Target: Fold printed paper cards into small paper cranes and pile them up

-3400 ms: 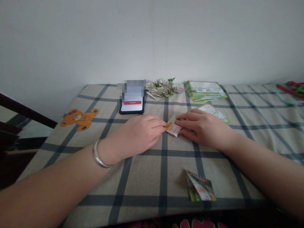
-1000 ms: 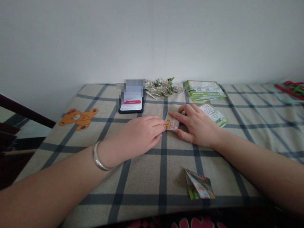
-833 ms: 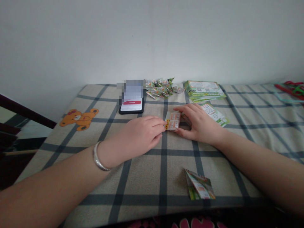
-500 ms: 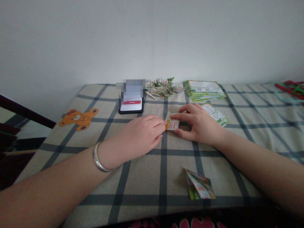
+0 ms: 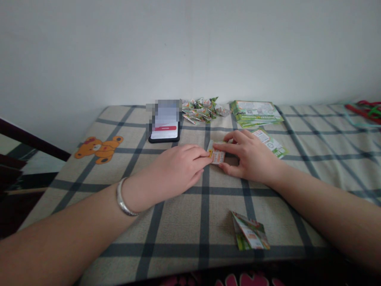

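Note:
A small folded printed paper (image 5: 218, 156), white with orange and yellow print, lies flat on the checked tablecloth between my hands. My left hand (image 5: 186, 165), a silver bangle at its wrist, has its fingers together with the tips pressing on the paper's left edge. From the other side my right hand (image 5: 248, 153) holds the paper, index finger on its top and thumb at its near right corner. Nearer my body stands a folded green-and-white paper piece (image 5: 251, 232), creased into a pointed shape.
A phone (image 5: 165, 123) with a lit screen lies behind my left hand. Beside it sit several folded paper pieces (image 5: 202, 110) and a stack of flyers (image 5: 257, 111). One loose flyer (image 5: 272, 145) is partly under my right hand. Red and green items (image 5: 367, 111) lie far right.
My left fingertips have slid slightly right over the folded paper, covering more of its yellow strip. The right hand and everything else stay nearly still.

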The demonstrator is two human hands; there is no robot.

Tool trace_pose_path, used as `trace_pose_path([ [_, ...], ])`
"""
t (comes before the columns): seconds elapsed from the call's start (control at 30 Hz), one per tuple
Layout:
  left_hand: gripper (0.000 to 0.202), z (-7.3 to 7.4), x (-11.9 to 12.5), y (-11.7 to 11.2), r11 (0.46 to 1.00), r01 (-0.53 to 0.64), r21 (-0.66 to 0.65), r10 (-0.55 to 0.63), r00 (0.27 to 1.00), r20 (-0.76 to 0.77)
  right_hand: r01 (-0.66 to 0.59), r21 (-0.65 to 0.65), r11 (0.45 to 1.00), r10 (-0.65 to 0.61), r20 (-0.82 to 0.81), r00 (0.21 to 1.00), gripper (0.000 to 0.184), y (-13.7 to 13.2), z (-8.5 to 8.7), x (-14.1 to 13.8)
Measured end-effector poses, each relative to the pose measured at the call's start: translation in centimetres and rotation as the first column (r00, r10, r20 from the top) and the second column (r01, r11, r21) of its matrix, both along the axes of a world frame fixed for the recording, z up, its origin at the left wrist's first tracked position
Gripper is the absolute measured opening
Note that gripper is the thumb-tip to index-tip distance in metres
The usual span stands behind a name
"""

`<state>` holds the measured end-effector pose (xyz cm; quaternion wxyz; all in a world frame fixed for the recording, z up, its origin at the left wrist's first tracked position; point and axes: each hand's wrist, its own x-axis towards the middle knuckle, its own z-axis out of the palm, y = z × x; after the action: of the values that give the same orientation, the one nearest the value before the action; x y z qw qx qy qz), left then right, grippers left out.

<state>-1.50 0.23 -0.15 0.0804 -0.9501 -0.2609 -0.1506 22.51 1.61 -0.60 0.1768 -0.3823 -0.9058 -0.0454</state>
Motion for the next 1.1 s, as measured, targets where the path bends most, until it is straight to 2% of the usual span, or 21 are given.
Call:
trace_pose_path([
  [0.17, 0.027, 0.22, 0.21, -0.20, 1.000, -0.012, 0.011, 0.013, 1.000, -0.026, -0.034, 0.035, 0.999, 0.034, -0.019, 0.999, 0.039, -0.16, 0.12, 0.20],
  [0.3, 0.026, 0.14, 0.21, -0.31, 0.999, -0.035, -0.002, 0.035, 0.998, -0.047, -0.225, 0.094, 0.970, 0.227, -0.017, 0.974, 0.023, -0.11, 0.31, 0.53],
  [0.4, 0.026, 0.15, 0.25, -0.35, 0.999, -0.043, -0.007, 0.042, 0.997, -0.061, -0.317, 0.053, 0.947, 0.317, -0.005, 0.948, 0.019, -0.15, 0.45, 0.71],
  [0.63, 0.025, 0.30, 0.39, -0.39, 0.999, -0.044, -0.005, 0.044, 0.995, -0.086, -0.293, -0.084, 0.952, 0.294, -0.003, 0.956, 0.024, -0.75, 0.81, 0.64],
  [0.87, 0.026, 0.10, 0.33, -0.39, 0.999, -0.036, 0.018, 0.037, 0.995, -0.089, -0.301, -0.120, 0.946, 0.297, -0.049, 0.953, 0.021, -0.59, 0.80, 0.59],
  [1.1, 0.026, 0.33, 0.23, -0.43, 0.999, -0.033, -0.004, 0.032, 0.992, -0.122, -0.294, -0.127, 0.947, 0.293, -0.027, 0.956, 0.022, -0.61, 0.77, 0.79],
])
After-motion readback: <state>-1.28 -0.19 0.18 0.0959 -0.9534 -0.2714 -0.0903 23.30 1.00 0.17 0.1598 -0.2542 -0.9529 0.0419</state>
